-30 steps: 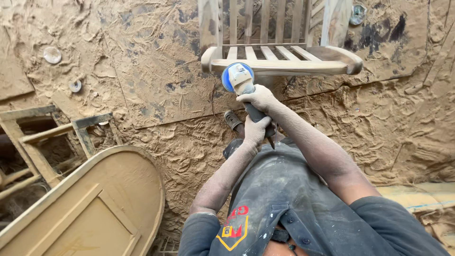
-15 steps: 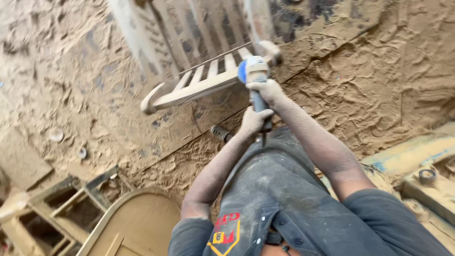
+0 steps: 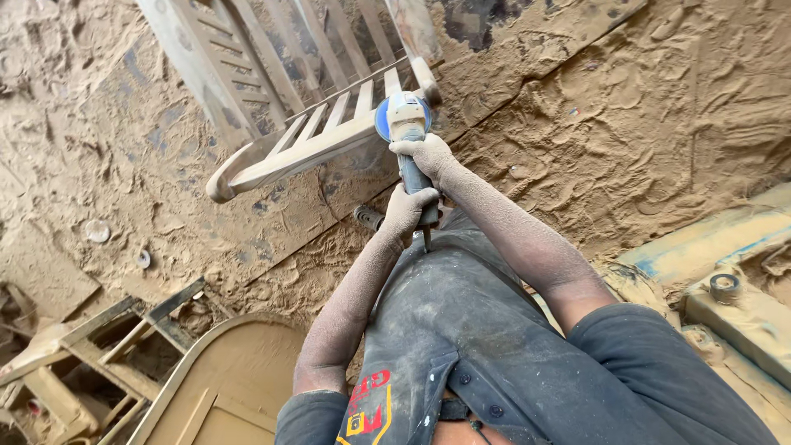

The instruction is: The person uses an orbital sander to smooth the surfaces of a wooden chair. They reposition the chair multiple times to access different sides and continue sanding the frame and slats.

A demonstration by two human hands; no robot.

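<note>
Gripping the angle grinder point(image 3: 405, 124) w/ both hands: right hand point(image 3: 428, 156) fingers wrapped near head, left hand point(image 3: 405, 213) on rear. Disc sits at wooden chair point(image 3: 317, 124) seat edge; could snag a slat & kick back; dusty grip may slip.

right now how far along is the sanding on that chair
Done, it seems: the wooden chair looks like bare pale wood, and thick sawdust covers the floor. In hand: the angle grinder sits at the front seat rail, right hand near its head, left hand on the rear grip. Left: I cannot tell which slats are finished; a wooden frame and arched panel lie nearby.
</note>
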